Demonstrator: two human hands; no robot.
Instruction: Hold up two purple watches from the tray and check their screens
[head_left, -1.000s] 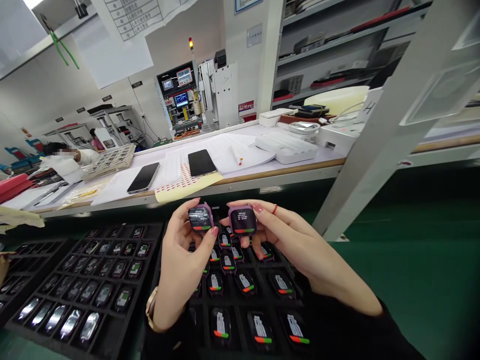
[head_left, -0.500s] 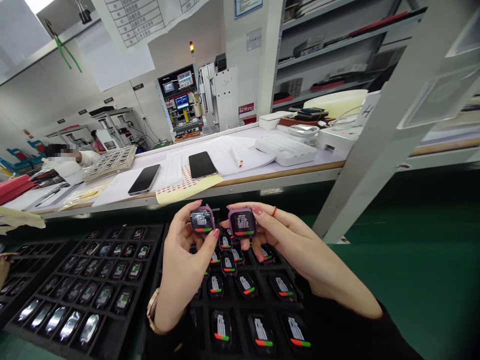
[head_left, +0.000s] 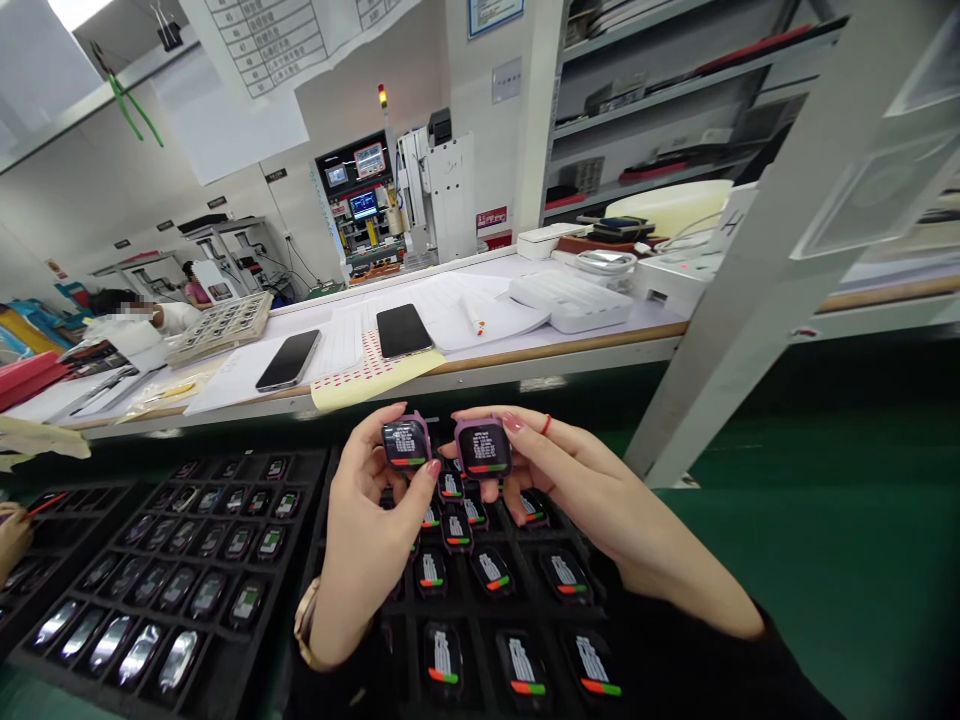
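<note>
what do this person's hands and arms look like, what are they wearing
The left hand and right hand are ungloved, with reddish-pink nails. Both sleeves are black. A gold-toned band circles the left wrist; a thin red ring circles a right finger.

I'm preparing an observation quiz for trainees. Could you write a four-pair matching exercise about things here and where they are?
Column 1
1. Two square purple-framed watches with lit screens
2. Gold-coloured wristband
3. Green-handled tool
4. Yellow paper sheet

Column 2
A. Upper left of the picture
B. Over the front edge of the pale-topped bench
C. Around the left wrist
D. One in the left hand, one in the right hand

Pairs: 1-D, 2-C, 3-A, 4-B
</note>
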